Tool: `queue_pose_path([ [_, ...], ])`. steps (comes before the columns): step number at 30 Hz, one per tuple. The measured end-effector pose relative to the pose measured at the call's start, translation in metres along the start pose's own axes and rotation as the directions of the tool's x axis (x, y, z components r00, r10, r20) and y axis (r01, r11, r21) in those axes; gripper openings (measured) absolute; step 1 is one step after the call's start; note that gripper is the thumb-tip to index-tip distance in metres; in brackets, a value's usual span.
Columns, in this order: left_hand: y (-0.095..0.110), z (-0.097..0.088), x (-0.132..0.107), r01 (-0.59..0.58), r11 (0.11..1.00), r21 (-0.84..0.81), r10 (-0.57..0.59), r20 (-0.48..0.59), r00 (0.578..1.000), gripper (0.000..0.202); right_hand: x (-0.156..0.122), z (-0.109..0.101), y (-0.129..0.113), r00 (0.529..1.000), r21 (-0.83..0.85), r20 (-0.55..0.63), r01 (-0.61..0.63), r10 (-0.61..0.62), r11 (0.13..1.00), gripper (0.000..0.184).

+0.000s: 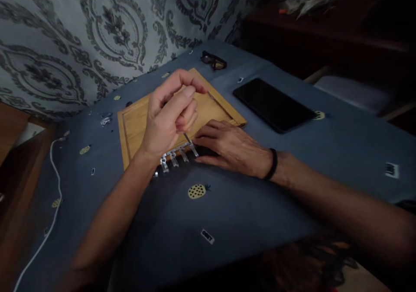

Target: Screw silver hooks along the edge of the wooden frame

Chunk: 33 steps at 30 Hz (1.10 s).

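Left fist holding thin shaft at metal strip, right hand bracing the board edge

Left arm is slanting up from lower left; the left hand [170, 116] is hanging above the near edge of the wooden board [136, 121], wrist raised, index finger arching over, thumb lying on top; its grip is closing tightly round one tool, with only a thin metal shaft [186, 137] showing below the fist, the handle being hidden; the shaft is pointing down at the right end of one metal strip [173, 158], which is lying just below the grip along the board's near edge; about five prongs are showing, the leftmost dim.

Right forearm is coming in from lower right, one black wristband [272, 164] circling the wrist; the right hand [230, 147] is lying palm down, right of the grip, fingers stretching over the board's edge, thumb spreading toward the strip; cannot tell whether it is pinching anything.

One phone [277, 105] is lying farther right of the grip; one pair of sunglasses [213, 60] is sitting beyond it; small metal pieces [105, 119], count unclear, are lying well left; one white cable [60, 195] is trailing farther left.
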<state>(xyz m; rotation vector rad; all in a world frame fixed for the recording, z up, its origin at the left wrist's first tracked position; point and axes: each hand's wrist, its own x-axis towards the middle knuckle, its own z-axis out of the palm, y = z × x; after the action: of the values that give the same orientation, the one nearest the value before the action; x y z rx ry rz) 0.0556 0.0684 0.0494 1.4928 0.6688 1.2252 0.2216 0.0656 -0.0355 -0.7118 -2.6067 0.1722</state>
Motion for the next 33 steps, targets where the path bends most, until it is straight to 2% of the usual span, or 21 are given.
queue_pose_path([
  [2, 0.008, 0.002, -0.002, -0.079, 0.996, -0.031, 0.077, -0.075, 0.994, 0.016, 0.0, 0.0, 0.0, 1.0, 0.002, 0.002, 0.006, -0.006, 1.0, 0.04],
  [5, 0.027, 0.003, -0.003, -0.221, 0.972, -0.083, 0.199, -0.221, 0.955, 0.034, -0.001, 0.001, 0.002, 1.0, 0.002, -0.005, 0.015, -0.015, 1.0, 0.042],
  [7, 0.038, 0.003, -0.006, -0.265, 0.963, -0.046, 0.244, -0.261, 0.934, 0.037, -0.001, 0.002, 0.003, 1.0, 0.007, -0.018, 0.019, -0.019, 1.0, 0.043],
  [10, 0.042, -0.001, -0.02, -0.223, 0.974, 0.034, 0.224, -0.236, 0.946, 0.022, -0.002, 0.002, 0.004, 0.999, 0.034, -0.035, 0.027, -0.026, 0.999, 0.046],
  [11, 0.04, -0.003, -0.027, -0.178, 0.983, 0.05, 0.185, -0.251, 0.95, 0.018, -0.002, 0.002, 0.005, 0.999, 0.049, -0.041, 0.029, -0.027, 0.998, 0.047],
  [13, 0.033, -0.007, -0.043, -0.175, 0.982, 0.067, 0.186, -0.234, 0.954, 0.011, -0.002, 0.0, 0.005, 0.998, 0.079, -0.047, 0.033, -0.03, 0.996, 0.047],
  [18, 0.028, -0.011, -0.074, -0.183, 0.977, 0.114, 0.208, -0.285, 0.936, 0.011, -0.003, -0.002, 0.006, 0.997, 0.11, -0.064, 0.042, -0.035, 0.993, 0.047],
  [24, 0.05, -0.001, -0.083, -0.228, 0.968, 0.105, 0.25, -0.31, 0.917, 0.006, -0.003, 0.0, 0.008, 0.997, 0.123, -0.071, 0.031, -0.022, 0.992, 0.061],
  [26, 0.055, 0.003, -0.085, -0.19, 0.976, 0.104, 0.214, -0.312, 0.926, 0.008, -0.002, 0.0, 0.008, 0.998, 0.124, -0.063, 0.026, -0.018, 0.992, 0.061],
  [31, 0.057, 0.006, -0.089, -0.195, 0.978, 0.073, 0.207, -0.206, 0.956, 0.014, -0.001, -0.001, 0.007, 0.999, 0.135, -0.039, 0.022, -0.017, 0.991, 0.061],
  [33, 0.058, 0.006, -0.089, -0.173, 0.982, 0.075, 0.186, -0.213, 0.959, 0.012, -0.001, -0.002, 0.007, 0.999, 0.16, -0.038, 0.019, -0.013, 0.987, 0.064],
])
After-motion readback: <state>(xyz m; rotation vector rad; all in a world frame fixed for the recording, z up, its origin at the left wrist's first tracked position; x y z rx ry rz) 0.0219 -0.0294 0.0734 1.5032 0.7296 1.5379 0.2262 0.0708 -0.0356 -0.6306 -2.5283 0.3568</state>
